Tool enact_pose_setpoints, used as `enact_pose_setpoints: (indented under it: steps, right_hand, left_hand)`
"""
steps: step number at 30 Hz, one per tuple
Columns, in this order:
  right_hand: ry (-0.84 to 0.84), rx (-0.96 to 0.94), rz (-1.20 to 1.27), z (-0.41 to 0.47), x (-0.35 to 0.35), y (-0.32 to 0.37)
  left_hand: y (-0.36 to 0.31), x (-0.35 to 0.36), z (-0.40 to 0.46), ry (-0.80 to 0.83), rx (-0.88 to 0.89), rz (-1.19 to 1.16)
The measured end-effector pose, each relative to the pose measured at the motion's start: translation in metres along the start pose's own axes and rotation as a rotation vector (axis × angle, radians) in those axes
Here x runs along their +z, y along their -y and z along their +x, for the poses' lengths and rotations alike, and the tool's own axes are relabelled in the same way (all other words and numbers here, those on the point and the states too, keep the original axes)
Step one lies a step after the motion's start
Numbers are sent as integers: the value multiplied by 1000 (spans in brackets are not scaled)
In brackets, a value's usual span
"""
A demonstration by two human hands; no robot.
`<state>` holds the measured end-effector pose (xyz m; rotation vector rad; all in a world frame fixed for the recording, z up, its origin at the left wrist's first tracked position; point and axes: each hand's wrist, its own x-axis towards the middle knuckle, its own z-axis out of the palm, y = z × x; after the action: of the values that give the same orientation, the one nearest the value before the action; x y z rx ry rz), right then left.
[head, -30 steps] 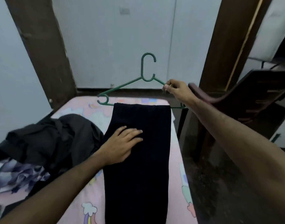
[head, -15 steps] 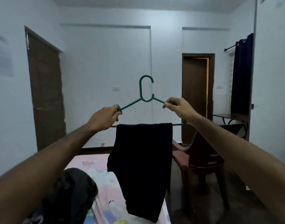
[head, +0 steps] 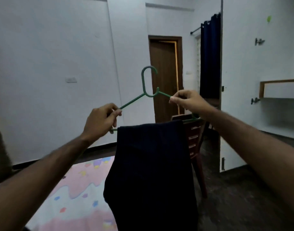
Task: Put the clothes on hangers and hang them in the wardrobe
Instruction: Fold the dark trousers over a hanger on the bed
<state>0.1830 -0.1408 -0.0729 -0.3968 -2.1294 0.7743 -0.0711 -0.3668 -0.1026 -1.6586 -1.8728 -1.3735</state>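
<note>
Both hands pinch the green hanger (head: 148,90), left hand (head: 99,120) lower, right hand (head: 187,100) higher, so it's tilted. The dark trousers (head: 151,164) just drape over the bar above the bed (head: 79,189) and could probably slide off leftward.

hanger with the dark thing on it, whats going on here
A person is holding up a green hanger with both hands: the left hand grips its left sloping arm and the right hand pinches the right one. A dark folded garment is draped over the bottom bar and hangs free above the pink bed sheet. It is on the hanger but not yet hung anywhere; a brown chair stands just behind it.
</note>
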Motion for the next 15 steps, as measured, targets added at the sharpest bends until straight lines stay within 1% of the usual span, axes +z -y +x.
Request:
enact_pose_setpoints:
  steps: [2, 4, 7, 11, 15]
  right_hand:
    - [35, -1, 25, 35, -27, -28]
    - [32, -6, 52, 68, -62, -46]
    - [3, 44, 83, 109, -132, -57]
    - [60, 140, 83, 158, -249, -35]
    - [78, 197, -3, 212, -356, 1]
  left_hand:
    - [6, 28, 47, 55, -15, -124]
    - [-2, 46, 100, 149, -34, -226]
    - [-41, 68, 187, 321, -74, -286]
    - [-114, 93, 292, 457, -49, -324]
    - [-183, 112, 376, 450, -23, -430]
